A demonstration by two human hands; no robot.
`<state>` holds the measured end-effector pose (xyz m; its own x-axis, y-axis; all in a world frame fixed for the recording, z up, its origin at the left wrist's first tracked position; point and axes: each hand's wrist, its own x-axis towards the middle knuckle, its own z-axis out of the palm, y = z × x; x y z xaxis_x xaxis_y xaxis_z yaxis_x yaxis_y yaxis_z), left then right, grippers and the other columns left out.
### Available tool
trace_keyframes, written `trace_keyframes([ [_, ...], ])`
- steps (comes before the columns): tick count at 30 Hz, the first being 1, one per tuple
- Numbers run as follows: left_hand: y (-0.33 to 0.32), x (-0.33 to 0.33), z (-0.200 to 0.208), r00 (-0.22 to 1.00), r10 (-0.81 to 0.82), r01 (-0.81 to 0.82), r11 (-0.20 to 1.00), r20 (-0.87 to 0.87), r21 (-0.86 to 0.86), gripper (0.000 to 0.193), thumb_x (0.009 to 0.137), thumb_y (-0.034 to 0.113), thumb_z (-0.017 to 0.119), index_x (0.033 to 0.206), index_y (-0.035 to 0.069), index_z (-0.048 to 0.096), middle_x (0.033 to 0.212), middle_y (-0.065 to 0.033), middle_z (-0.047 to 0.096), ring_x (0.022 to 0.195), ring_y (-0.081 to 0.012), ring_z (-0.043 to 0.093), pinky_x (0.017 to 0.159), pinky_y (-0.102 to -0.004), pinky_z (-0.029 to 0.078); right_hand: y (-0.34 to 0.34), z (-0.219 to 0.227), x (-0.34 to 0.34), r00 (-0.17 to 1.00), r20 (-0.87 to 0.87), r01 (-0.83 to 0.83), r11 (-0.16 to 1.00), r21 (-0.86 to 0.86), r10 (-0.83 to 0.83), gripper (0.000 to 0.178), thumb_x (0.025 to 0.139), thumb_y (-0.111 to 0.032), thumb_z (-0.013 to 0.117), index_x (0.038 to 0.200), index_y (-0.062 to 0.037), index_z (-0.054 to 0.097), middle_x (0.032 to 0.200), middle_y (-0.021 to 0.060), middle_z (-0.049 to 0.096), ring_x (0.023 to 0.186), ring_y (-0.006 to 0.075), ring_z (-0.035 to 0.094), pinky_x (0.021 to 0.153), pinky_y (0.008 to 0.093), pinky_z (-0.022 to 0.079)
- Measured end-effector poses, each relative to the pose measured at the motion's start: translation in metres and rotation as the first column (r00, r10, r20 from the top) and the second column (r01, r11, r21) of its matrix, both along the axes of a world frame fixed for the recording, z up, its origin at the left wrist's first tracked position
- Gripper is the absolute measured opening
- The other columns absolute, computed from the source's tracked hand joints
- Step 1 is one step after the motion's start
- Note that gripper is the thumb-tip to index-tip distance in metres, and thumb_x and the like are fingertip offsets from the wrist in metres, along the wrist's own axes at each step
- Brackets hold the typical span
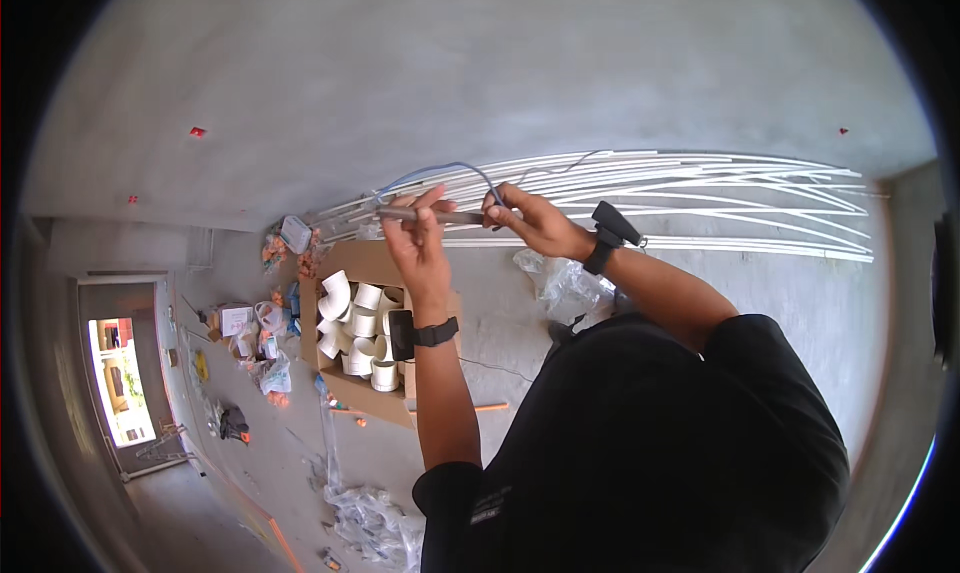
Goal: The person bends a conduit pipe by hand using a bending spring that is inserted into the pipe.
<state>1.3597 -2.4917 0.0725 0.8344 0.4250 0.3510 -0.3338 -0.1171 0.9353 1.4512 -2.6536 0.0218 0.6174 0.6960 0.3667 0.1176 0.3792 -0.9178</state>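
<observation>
Grey-brown rod [455, 217], slim, held level in front of the person, above the far edge of the cardboard box [375, 260] and running off toward its right. Left hand [420, 253] over the far right corner of the box: rod lies across its fingers, two of them apart and raised past the rod; cannot tell whether the rest are clamped on it. Right hand [540, 223] to the right of the box, thumb and forefinger brought together, fingers curled and clamped on the rod's right end. Blue cable [455, 164] arches past the rod and comes down at the right hand; its exact join is hidden.

Black straps on both wrists: left strap [437, 333] in front of the box's right side, right strap [599, 260] further right. Box stands open, white fittings [363, 323] heaped inside, some bent, some straight.

Long white pipes [640, 245] lie beyond the box and well to its right, several crossing. Clear bag [572, 285] right of the box. Orange strip [490, 407] pokes out near its near right corner. Crumpled plastic [370, 518] on the near side; mixed bags [272, 318] just left of the box; bright doorway [122, 383] far left of it.
</observation>
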Motion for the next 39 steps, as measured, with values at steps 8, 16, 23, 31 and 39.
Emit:
trace_keyframes([
  [8,-0.024,-0.011,0.024,0.998,-0.040,0.046,0.994,-0.057,0.095,0.033,0.108,0.025,0.037,0.124,-0.001,0.048,0.075,-0.0006,0.045,0.064,-0.0082,0.040,0.061,-0.0256,0.040,0.009,0.014,0.073,0.952,0.173,0.260,0.965,-0.021,-0.253,0.015,0.101,-0.010,0.053,0.108,-0.0010,0.063,0.097,0.0055,0.068,0.090,0.0130,0.064,0.080,0.0287,0.051],
  [16,-0.007,-0.030,-0.008,0.992,0.009,0.007,0.992,-0.127,0.130,0.040,0.108,0.036,0.032,0.116,0.002,0.052,0.071,0.0010,0.039,0.061,-0.0075,0.036,0.058,-0.0255,0.037,-0.008,0.057,0.078,0.879,0.359,0.349,0.936,-0.039,-0.313,0.014,0.095,0.001,0.054,0.107,0.0012,0.062,0.097,0.0099,0.067,0.088,0.0180,0.067,0.079,0.0316,0.055],
  [23,-0.029,-0.029,0.010,0.998,-0.050,0.046,0.996,-0.048,-0.077,0.038,0.106,0.045,0.031,0.104,0.008,0.039,0.072,-0.0010,0.038,0.053,-0.0071,0.032,0.047,-0.0221,0.029,0.011,-0.005,0.045,0.989,-0.149,0.012,0.985,0.170,0.014,0.011,0.096,0.009,0.048,0.098,0.0001,0.055,0.109,0.0094,0.061,0.106,0.0154,0.061,0.096,0.0315,0.052],
  [31,-0.023,-0.043,0.004,0.972,-0.223,0.206,0.961,-0.074,-0.182,0.040,0.106,0.045,0.034,0.099,0.007,0.043,0.068,0.0002,0.037,0.051,-0.0055,0.032,0.045,-0.0213,0.028,-0.011,0.032,0.078,0.860,0.337,0.394,0.918,0.039,-0.384,0.018,0.084,0.017,0.051,0.091,0.0002,0.051,0.105,0.0149,0.067,0.105,0.0252,0.066,0.087,0.0340,0.052],
  [39,-0.026,-0.063,-0.018,0.889,-0.141,0.098,0.988,-0.436,-0.121,0.036,0.106,0.036,0.041,0.098,0.005,0.057,0.061,0.0075,0.034,0.049,-0.0002,0.026,0.044,-0.0196,0.022,-0.090,0.013,0.077,0.504,0.850,0.486,0.864,-0.132,-0.153,0.011,0.091,-0.004,0.059,0.101,-0.0012,0.058,0.109,0.0149,0.065,0.103,0.0331,0.061,0.089,0.0420,0.049],
])
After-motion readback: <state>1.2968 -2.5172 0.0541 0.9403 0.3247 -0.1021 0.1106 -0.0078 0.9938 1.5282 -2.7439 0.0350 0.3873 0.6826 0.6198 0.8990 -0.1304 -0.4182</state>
